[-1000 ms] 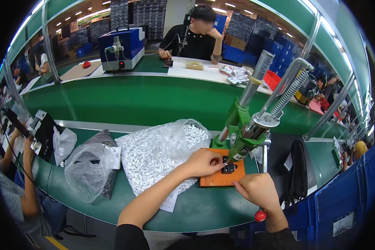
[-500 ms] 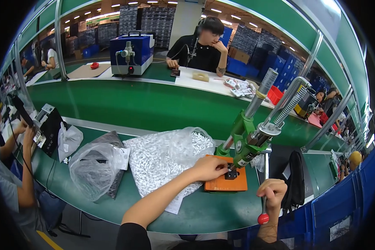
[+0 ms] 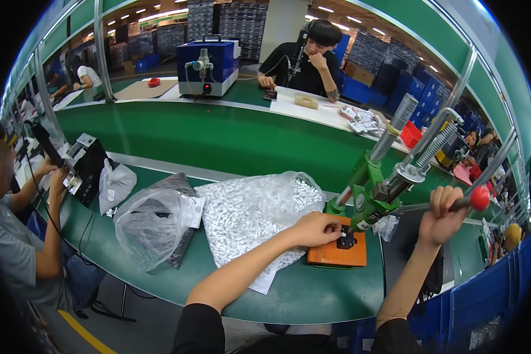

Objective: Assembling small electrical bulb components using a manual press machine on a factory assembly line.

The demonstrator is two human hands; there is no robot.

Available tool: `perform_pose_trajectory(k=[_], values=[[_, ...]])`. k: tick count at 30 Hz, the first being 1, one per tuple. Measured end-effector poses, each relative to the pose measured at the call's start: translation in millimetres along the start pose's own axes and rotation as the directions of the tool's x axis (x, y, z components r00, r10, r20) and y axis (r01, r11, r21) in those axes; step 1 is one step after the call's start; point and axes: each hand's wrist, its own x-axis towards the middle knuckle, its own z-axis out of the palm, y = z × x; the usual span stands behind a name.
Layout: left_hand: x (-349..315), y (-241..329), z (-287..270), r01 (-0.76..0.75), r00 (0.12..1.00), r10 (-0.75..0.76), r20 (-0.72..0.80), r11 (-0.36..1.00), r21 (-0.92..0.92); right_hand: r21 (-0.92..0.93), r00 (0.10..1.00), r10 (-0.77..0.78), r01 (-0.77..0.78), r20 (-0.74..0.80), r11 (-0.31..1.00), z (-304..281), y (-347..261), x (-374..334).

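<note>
One red-knobbed metal lever [image 3: 460,204] is gripped by the right hand [image 3: 440,217] while, at the black fixture [image 3: 347,241] on the orange block [image 3: 335,256] under the green metal press [image 3: 373,207], loading is seemingly done by the pinched left hand [image 3: 317,229], finger clearance needed before pressing, on a green table [image 3: 336,301] with grey stacks [image 3: 242,28] beyond.

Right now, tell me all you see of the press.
The green, metal-looking press has a shiny column, a coil spring and an orange base bearing a black fixture. Its lever, tipped with a red ball, reaches right, gripped by the right hand. The left hand is at the fixture; contact is unclear. The press stands on the green bench, right of the bag of white pieces.
</note>
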Motion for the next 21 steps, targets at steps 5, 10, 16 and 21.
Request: perform_pose_trajectory(k=[5,10,16,21], values=[[-0.4,-2.4,-5.4,-0.008,1.0,0.008,0.004,0.994,-0.108,-0.005,0.987,0.071,-0.072,-0.143,0.997,5.5,16.9,29.3],[-0.3,0.9,-7.7,0.024,1.0,-0.023,0.004,0.992,-0.124,-0.095,0.967,0.12,-0.144,-0.224,0.985,1.7,26.4,31.4],[1.0,-2.9,-9.7,0.076,0.997,-0.072,0.026,0.98,-0.186,-0.2,0.961,0.052,-0.109,-0.272,0.974,0.9,37.2,19.4],[2.7,-1.1,-8.9,0.121,0.992,-0.111,0.065,0.976,-0.18,-0.225,0.951,0.043,-0.116,-0.306,0.967,-12.3,47.9,-0.8]])
